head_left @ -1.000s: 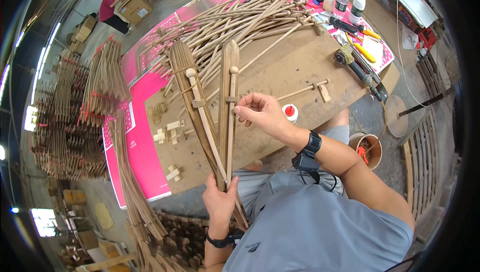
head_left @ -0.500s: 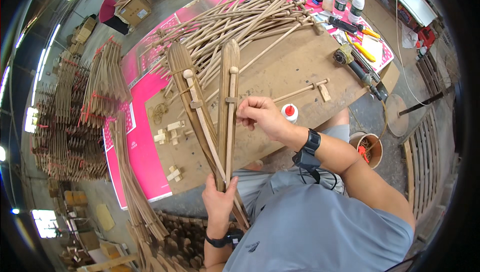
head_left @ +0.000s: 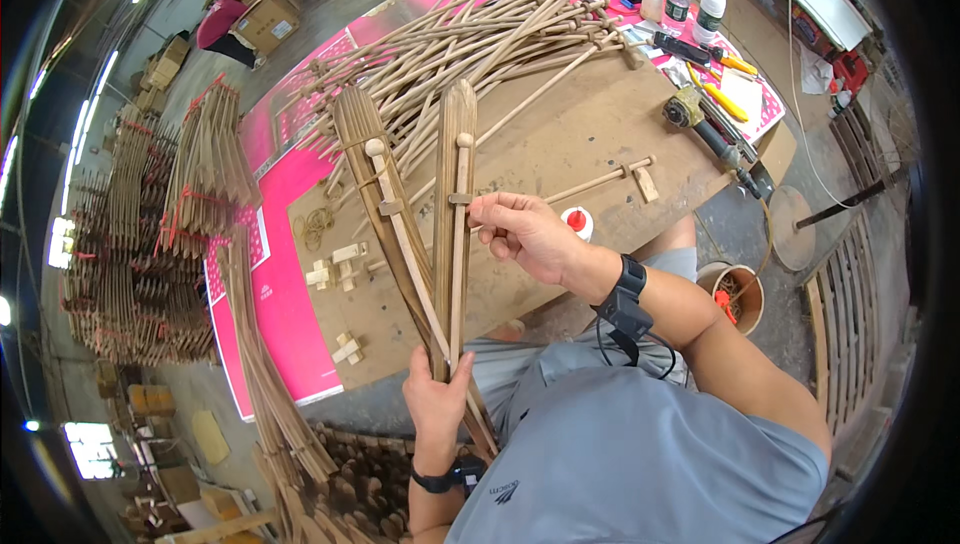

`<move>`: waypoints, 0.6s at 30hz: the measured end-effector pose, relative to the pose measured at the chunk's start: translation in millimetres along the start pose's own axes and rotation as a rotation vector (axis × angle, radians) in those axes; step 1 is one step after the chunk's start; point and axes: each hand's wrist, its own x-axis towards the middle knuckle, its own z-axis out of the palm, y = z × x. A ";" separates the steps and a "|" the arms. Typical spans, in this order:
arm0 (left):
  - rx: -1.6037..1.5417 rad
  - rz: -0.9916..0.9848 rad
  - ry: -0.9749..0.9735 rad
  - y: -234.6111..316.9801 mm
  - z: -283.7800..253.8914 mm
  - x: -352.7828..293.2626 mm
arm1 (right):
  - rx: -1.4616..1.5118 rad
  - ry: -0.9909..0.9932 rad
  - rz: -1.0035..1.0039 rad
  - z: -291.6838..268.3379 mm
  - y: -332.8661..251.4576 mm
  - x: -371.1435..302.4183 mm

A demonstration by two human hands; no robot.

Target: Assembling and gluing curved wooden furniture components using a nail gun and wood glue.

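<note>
My left hand [head_left: 437, 402] is closed round the lower ends of two long brown wooden slats, which spread apart upward in a V. On the left slat [head_left: 356, 116] lies a thin ball-headed wooden rod with a small crosspiece [head_left: 390, 208]. The right slat [head_left: 456, 109] carries a similar ball-headed rod [head_left: 463, 159] and crosspiece [head_left: 460, 199]. Thumb and index finger of my right hand [head_left: 535, 236] are pinched at the right end of that crosspiece; what sits between them, if anything, is hidden.
A large heap of ball-ended wooden rods [head_left: 480, 34] covers the table's far side. To the right lie a power drill [head_left: 700, 124] and a red-tipped white glue bottle [head_left: 577, 222]. Small wooden blocks [head_left: 347, 349] and thin bands [head_left: 318, 226] lie left. Bundled slats [head_left: 270, 364] lean nearby.
My right hand has shifted slightly left, bringing its pinched fingertips up to the right rod's crosspiece. The left hand and slats have barely moved.
</note>
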 end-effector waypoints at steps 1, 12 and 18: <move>0.002 0.006 0.005 -2.7 0.7 -0.2 | 0.013 0.004 0.008 0.4 0.5 0.6; 0.250 0.030 0.086 -1.8 11.5 -10.6 | -0.081 0.059 -0.008 0.4 2.4 2.1; 0.381 0.036 0.080 9.5 14.5 -14.8 | -0.103 0.134 -0.009 6.3 5.6 2.6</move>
